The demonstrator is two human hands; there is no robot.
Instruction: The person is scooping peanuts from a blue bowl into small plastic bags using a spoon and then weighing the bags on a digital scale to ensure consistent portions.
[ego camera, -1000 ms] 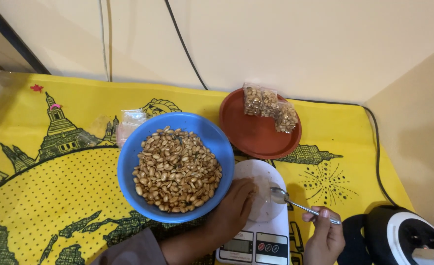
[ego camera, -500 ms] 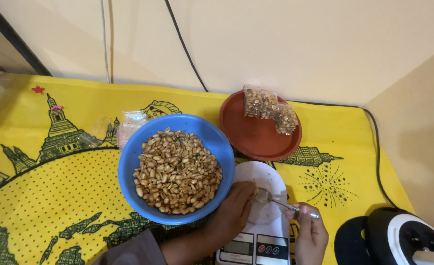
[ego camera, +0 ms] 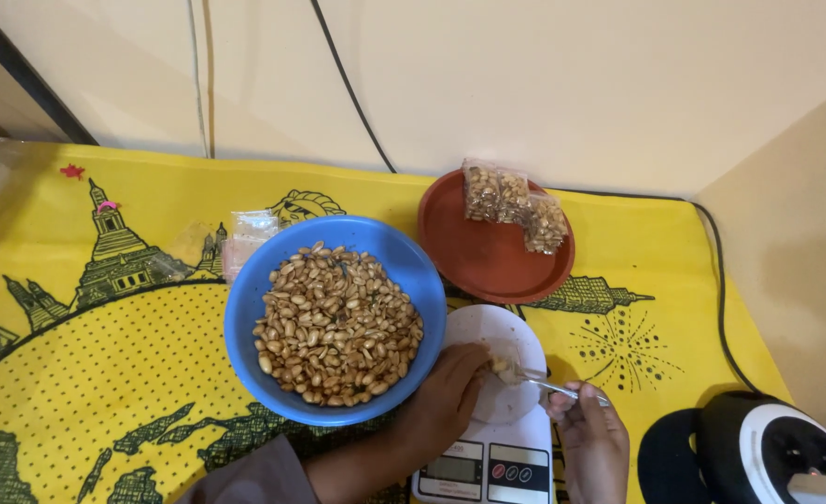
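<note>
A blue bowl [ego camera: 254, 280] heaped with roasted peanuts [ego camera: 336, 323] sits mid-table. To its right stands a white kitchen scale [ego camera: 516, 411] with a round platform. My left hand [ego camera: 446, 397] rests on that platform and holds a small clear bag [ego camera: 504, 359] at its mouth. My right hand [ego camera: 592, 441] grips a metal spoon [ego camera: 542, 382] by the handle, its bowl tilted at the bag's opening with a few peanuts there. Behind the scale, a red-brown plate [ego camera: 488, 257] carries filled peanut bags [ego camera: 514, 205].
A yellow printed cloth [ego camera: 105, 373] covers the table. Empty clear bags [ego camera: 248, 233] lie left of the bowl. A black and white round appliance [ego camera: 768, 453] sits at the lower right, its black cable [ego camera: 716, 280] running along the wall. Walls close in behind and to the right.
My right hand has brought the spoon leftward from beside the scale to the bag's mouth and tipped it there. The left hand has stayed on the platform.
</note>
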